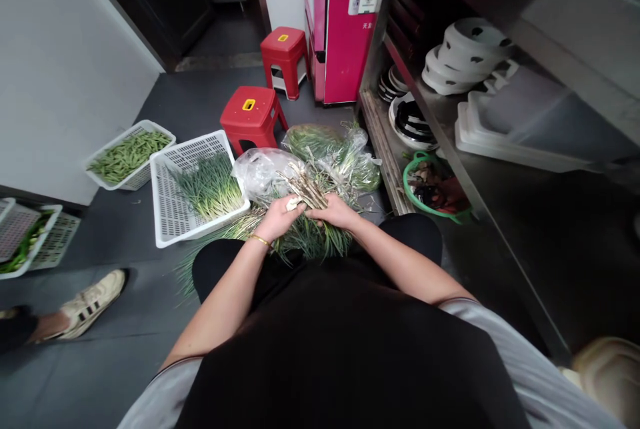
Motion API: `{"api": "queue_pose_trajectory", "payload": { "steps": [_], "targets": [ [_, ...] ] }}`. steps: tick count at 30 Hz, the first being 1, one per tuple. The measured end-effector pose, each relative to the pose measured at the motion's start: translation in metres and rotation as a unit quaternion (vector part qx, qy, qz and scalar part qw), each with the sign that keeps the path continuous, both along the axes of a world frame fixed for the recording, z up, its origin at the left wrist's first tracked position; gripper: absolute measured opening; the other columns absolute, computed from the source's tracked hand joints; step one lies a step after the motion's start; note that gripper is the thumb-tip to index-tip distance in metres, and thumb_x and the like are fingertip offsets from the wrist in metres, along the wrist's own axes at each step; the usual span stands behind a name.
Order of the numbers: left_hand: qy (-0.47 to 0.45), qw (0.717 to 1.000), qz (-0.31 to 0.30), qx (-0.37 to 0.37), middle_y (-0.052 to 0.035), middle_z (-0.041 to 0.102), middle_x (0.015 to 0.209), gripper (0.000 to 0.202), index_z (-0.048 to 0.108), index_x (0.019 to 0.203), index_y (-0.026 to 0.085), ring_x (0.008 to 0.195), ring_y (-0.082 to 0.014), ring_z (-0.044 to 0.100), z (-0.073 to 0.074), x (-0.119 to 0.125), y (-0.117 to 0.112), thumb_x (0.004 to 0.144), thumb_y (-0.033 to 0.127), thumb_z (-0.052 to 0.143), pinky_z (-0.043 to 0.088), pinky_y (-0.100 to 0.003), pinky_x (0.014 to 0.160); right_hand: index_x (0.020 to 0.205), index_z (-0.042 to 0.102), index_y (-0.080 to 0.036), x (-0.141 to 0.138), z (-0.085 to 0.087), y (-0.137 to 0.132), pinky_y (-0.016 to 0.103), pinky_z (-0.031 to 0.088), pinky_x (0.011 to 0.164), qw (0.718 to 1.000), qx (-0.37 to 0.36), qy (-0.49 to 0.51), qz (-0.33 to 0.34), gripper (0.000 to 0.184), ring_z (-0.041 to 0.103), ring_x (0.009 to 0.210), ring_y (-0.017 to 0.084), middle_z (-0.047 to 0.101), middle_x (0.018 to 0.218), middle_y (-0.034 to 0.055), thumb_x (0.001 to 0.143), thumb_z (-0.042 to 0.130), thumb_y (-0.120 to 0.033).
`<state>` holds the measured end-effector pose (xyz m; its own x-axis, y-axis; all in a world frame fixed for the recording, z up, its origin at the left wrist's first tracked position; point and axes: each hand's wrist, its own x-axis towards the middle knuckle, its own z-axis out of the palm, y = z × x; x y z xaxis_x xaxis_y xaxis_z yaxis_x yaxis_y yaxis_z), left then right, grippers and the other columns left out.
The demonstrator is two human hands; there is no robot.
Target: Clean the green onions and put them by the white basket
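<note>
A bunch of thin scallions (311, 190) is between my two hands, its pale, dry-looking ends pointing away from me and its green tops hanging toward my lap. My left hand (281, 218) is closed at the bunch's left side, with a small white piece at its fingertips that I cannot make out. From the right, my right hand (339, 211) wraps round the same bunch, thumb pointing inward. More loose scallions lie on the floor under and beside my hands. Just left of them, a white basket (164, 212) holds neatly laid scallions (213, 185).
Beyond my hands lie a clear plastic bag (265, 169) and bagged greens (320, 142). Red stools (250, 123) stand behind. A basket of green pods (127, 157) is far left, near a person's shoe (95, 302). Metal shelving (480, 215) and a green basket (411, 197) border the right.
</note>
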<state>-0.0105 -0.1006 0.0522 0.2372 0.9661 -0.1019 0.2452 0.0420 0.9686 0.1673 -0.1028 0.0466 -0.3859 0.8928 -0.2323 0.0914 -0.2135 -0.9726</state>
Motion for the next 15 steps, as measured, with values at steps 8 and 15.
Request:
{"api": "queue_pose_trajectory", "payload": {
  "steps": [8,15],
  "targets": [
    [-0.097,0.990,-0.010,-0.101,-0.0018,0.062,0.057,0.031,0.063,0.083,0.014,0.036,-0.0053,0.032,-0.006,-0.001,-0.010,0.065,0.037,0.075,0.021,-0.021,0.037,0.066,0.053,-0.016,0.021,0.015,0.010,0.022,0.037,0.037,0.982,-0.058,0.143,-0.112,0.023,0.043,0.037,0.008,0.050,0.045,-0.0055,0.058,0.073,-0.026],
    [-0.028,0.998,-0.001,-0.057,-0.0032,0.065,0.060,0.023,0.066,0.071,0.013,0.052,-0.0114,0.051,-0.024,-0.027,-0.004,0.063,0.032,0.075,0.038,-0.021,0.048,0.066,0.043,-0.020,0.088,0.069,0.019,0.019,0.037,0.041,0.962,0.004,0.170,-0.213,0.028,0.034,0.038,0.003,0.035,0.048,-0.0095,0.063,0.067,-0.033]
  ]
}}
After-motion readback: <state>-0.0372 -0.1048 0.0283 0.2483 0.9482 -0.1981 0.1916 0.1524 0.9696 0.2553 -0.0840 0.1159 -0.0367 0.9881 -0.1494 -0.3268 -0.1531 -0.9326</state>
